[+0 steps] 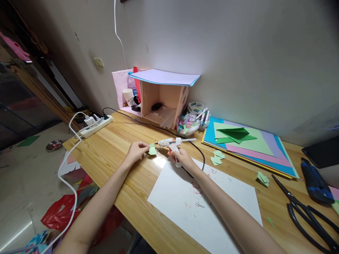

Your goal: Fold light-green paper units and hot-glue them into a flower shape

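My left hand (pixel 137 152) pinches a small piece of light green folded paper (pixel 152 149) just above the wooden table. My right hand (pixel 183 159) is wrapped round the handle of a white hot glue gun (pixel 169 142) with an orange trigger. Its nozzle points left and is close to the green paper; whether they touch I cannot tell. A glue stick (pixel 189 139) juts out of the gun's back end. Beneath my right forearm lies a white sheet (pixel 182 211) with red and dark marks. More folded light green pieces (pixel 217 157) rest right of the gun.
A power strip (pixel 96 127) sits at the left table edge. Behind my hands stand a box with a lilac top (pixel 166 77) and a tub of paper scraps (pixel 188 125). Coloured paper (pixel 265 150), black scissors (pixel 304 208) and a blue-black cutter (pixel 316 181) lie right. A black cord (pixel 159 126) crosses the table.
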### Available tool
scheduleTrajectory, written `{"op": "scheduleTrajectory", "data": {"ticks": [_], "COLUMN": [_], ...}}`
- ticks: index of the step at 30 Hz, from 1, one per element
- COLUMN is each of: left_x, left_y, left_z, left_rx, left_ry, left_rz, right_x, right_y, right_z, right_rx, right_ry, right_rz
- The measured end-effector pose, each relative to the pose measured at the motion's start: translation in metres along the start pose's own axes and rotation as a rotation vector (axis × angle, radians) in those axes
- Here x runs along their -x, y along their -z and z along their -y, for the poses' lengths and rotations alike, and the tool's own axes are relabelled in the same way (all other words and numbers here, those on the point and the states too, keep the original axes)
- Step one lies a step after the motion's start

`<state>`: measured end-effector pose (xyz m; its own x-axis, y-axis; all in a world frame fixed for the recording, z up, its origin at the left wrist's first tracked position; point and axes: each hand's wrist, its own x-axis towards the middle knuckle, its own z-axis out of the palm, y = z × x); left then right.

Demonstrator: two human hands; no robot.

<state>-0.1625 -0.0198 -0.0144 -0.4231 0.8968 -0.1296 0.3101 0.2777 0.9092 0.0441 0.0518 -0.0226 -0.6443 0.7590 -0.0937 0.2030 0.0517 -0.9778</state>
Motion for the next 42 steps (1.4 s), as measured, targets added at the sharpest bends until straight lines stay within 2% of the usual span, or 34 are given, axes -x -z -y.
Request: {"op": "scheduleTrajectory", "data": {"ticks": [3,5,11,15,18,20,22,24,25,28,31,36,42], "left_x": [0.002,0.003,0.003,0.001,0.002,0.002,0.003,0.004,0.005,0.008,0.011,0.014,0.014], "left_y": [0.001,0.001,0.001,0.001,0.001,0.000,-0.001,-0.003,-0.004,-0.009,-0.013,-0.015,-0.014], "left_z": [-0.003,-0.006,-0.009,-0.006,-0.005,-0.005,-0.006,-0.007,-0.007,-0.008,-0.010,-0.013,-0.013], "left_rx": [0.020,0.036,0.159,0.161,0.173,0.178,0.187,0.203,0.211,0.234,0.254,0.263,0.217], "left_ry": [0.024,0.056,0.069,0.050,0.037,0.035,0.008,-0.049,-0.082,-0.164,-0.207,-0.212,-0.192], "left_rz": [-0.014,-0.021,-0.052,-0.033,0.000,0.011,-0.003,-0.040,-0.057,-0.082,-0.071,-0.030,0.038], "right_x": [-0.004,-0.009,-0.044,-0.063,-0.059,-0.047,-0.029,-0.011,-0.004,0.007,0.005,0.000,0.004], "right_y": [0.002,0.003,0.001,-0.005,-0.009,-0.012,-0.016,-0.021,-0.025,-0.036,-0.046,-0.047,-0.044], "right_z": [0.000,0.001,0.006,0.002,0.000,0.000,0.001,0.003,0.003,0.003,0.000,-0.001,0.002], "right_rx": [-0.074,-0.042,0.304,0.487,0.585,0.645,0.668,0.608,0.538,0.161,-0.184,-0.465,-0.547], "right_ry": [0.067,0.124,0.316,0.299,0.286,0.318,0.358,0.318,0.304,0.219,0.095,-0.008,-0.030], "right_rz": [-0.026,-0.077,-0.169,-0.109,-0.103,-0.184,-0.400,-0.606,-0.604,-0.274,-0.102,-0.045,-0.083]}}
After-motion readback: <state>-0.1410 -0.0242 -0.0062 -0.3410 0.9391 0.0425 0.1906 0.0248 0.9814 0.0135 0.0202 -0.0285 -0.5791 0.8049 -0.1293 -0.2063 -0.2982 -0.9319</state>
